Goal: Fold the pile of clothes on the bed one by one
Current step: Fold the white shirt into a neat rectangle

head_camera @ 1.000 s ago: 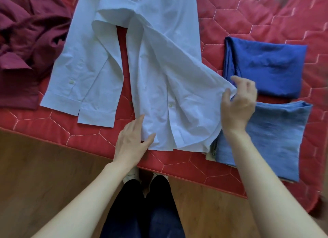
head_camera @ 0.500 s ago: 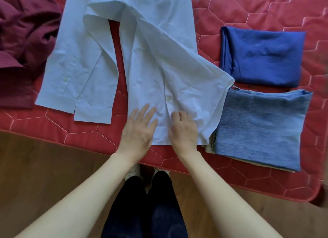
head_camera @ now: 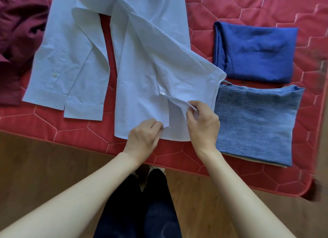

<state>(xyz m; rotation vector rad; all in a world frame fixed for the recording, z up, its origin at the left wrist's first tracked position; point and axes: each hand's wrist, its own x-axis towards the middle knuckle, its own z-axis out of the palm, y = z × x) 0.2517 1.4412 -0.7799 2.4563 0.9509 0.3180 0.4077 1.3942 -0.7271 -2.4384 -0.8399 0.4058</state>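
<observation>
A pale blue long-sleeved shirt point(head_camera: 138, 63) lies spread on the red quilted bed point(head_camera: 230, 8), its hem at the near edge and both sleeves folded down on the left. My left hand point(head_camera: 144, 138) pinches the shirt's front edge right at the hem. My right hand point(head_camera: 202, 122) pinches the other front edge a little higher and lifts it off the cloth. A crumpled maroon garment point(head_camera: 17, 33) sits at the far left.
A folded dark blue garment point(head_camera: 255, 53) and a folded denim piece point(head_camera: 255, 120) lie on the right of the bed, the denim touching the shirt's right sleeve. Wooden floor point(head_camera: 44, 166) and my dark trouser legs point(head_camera: 138, 211) are below the bed edge.
My right hand let go of the shirt's right side and came down to the hem. Both hands, flat on the cloth half a second ago, now pinch the front edges.
</observation>
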